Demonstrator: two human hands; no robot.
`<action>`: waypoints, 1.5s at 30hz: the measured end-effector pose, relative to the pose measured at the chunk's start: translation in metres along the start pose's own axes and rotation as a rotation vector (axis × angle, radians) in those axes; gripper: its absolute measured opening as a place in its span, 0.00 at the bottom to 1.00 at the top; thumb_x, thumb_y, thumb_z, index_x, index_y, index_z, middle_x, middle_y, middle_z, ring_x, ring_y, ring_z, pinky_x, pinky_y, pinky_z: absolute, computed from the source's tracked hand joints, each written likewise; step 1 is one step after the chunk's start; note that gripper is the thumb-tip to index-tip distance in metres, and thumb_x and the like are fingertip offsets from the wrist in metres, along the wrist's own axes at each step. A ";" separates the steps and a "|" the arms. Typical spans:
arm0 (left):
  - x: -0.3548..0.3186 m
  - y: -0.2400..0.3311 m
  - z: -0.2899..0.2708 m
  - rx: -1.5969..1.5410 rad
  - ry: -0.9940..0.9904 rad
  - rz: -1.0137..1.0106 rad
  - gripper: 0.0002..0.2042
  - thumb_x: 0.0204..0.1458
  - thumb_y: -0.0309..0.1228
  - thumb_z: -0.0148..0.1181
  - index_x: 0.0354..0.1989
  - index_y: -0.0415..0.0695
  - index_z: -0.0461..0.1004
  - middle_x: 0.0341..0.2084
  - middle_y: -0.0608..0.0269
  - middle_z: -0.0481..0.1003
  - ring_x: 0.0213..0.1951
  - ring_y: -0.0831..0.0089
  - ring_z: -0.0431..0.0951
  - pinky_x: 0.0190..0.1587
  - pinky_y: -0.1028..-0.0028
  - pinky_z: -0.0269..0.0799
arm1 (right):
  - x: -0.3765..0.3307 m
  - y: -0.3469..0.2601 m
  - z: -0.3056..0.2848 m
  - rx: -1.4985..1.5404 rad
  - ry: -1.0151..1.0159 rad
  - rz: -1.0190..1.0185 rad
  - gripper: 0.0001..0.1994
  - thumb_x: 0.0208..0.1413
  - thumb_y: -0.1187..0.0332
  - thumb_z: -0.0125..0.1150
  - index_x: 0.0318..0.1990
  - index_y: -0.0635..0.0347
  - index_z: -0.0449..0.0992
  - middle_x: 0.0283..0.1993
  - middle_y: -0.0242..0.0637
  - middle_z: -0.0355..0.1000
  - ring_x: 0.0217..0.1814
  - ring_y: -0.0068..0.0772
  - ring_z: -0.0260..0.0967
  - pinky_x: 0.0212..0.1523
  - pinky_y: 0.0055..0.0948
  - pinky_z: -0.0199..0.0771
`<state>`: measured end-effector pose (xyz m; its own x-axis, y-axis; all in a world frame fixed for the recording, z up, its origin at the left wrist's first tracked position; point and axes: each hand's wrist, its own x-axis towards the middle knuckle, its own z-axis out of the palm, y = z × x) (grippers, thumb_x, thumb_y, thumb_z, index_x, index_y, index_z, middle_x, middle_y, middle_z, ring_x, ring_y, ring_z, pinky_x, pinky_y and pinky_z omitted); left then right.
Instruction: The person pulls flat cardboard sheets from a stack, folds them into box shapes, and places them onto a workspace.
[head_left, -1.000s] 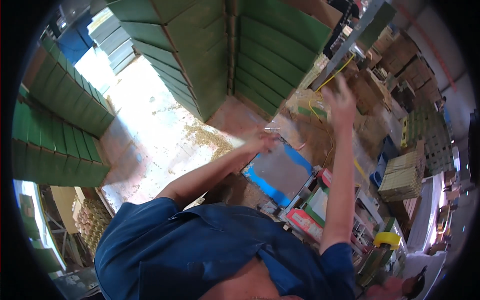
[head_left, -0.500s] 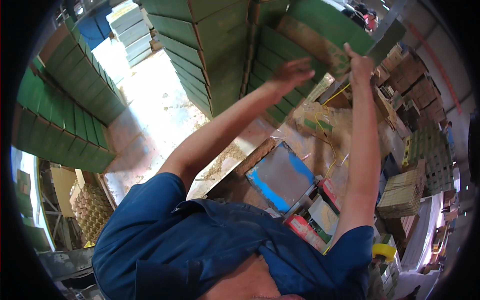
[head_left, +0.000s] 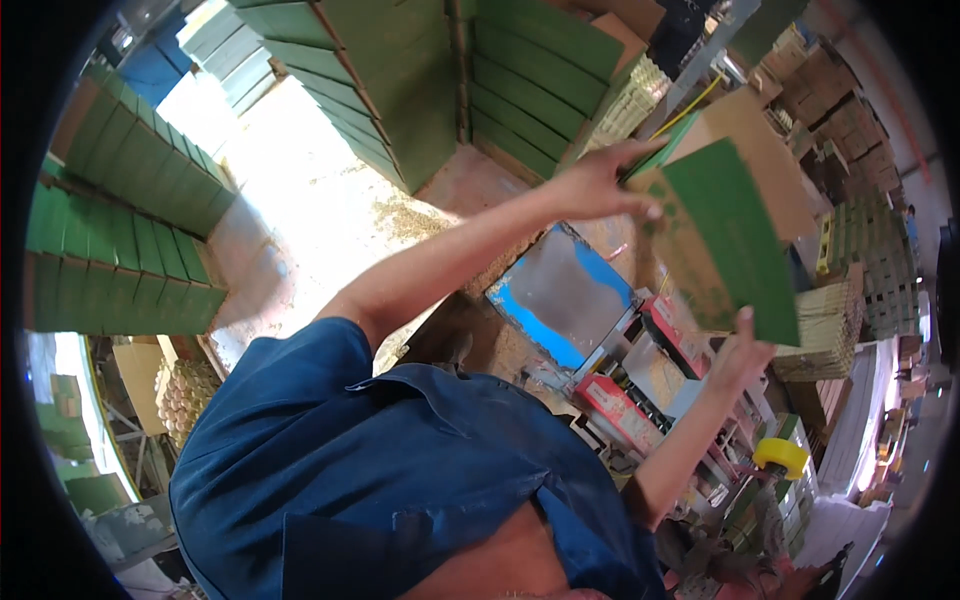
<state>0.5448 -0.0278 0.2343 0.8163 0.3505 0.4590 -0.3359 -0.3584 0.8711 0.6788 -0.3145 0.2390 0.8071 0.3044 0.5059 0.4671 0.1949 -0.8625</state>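
Note:
A green and brown cardboard box (head_left: pixel 715 225) hangs tilted in the air at the right, some of its flaps standing out. My left hand (head_left: pixel 603 184) grips its upper left edge, thumb along the brown side and the fingers partly hidden behind the board. Lower down, my right hand (head_left: pixel 738 362) holds the bottom corner of the green panel, its thumb pointing up along it. Beneath the box lies a machine with red side rails (head_left: pixel 618 410). A metal plate with worn blue paint (head_left: pixel 565 295) adjoins it.
Tall stacks of green cartons (head_left: pixel 400 90) stand ahead, with more green cartons (head_left: pixel 120 250) at the left. Stacked egg trays (head_left: pixel 815 325) are at the right, beside a pallet (head_left: pixel 870 245). A yellow tape roll (head_left: pixel 780 457) sits at the machine's near right end.
The box has come down and nearer from beside the far stack, and has turned. My left hand, apart from it before, now grips it. My right hand has moved down with it.

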 end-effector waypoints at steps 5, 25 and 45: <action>-0.092 -0.086 0.033 -0.103 -0.061 -0.398 0.44 0.45 0.29 0.72 0.71 0.41 0.53 0.60 0.51 0.69 0.60 0.65 0.70 0.61 0.68 0.67 | -0.088 0.101 -0.012 -0.109 -0.056 0.304 0.19 0.52 0.80 0.64 0.53 0.70 0.73 0.51 0.38 0.75 0.53 0.29 0.69 0.59 0.30 0.65; -0.194 -0.241 0.066 0.539 0.125 -0.845 0.27 0.38 0.41 0.76 0.46 0.45 0.71 0.30 0.53 0.79 0.36 0.54 0.80 0.39 0.58 0.74 | -0.021 0.218 0.078 -0.921 -0.470 0.051 0.26 0.50 0.56 0.68 0.54 0.60 0.75 0.53 0.49 0.74 0.53 0.47 0.74 0.53 0.41 0.73; -0.153 -0.260 0.160 0.577 -0.312 -0.393 0.34 0.44 0.29 0.71 0.63 0.62 0.69 0.45 0.53 0.76 0.41 0.55 0.78 0.44 0.62 0.73 | -0.174 0.252 0.012 -0.812 -0.730 0.133 0.32 0.45 0.70 0.66 0.61 0.65 0.67 0.72 0.46 0.54 0.76 0.51 0.44 0.74 0.43 0.46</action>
<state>0.5829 -0.1269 -0.0905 0.9488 0.3156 -0.0111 0.2355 -0.6834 0.6910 0.6513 -0.3072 -0.0662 0.5863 0.8075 0.0646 0.7065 -0.4707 -0.5285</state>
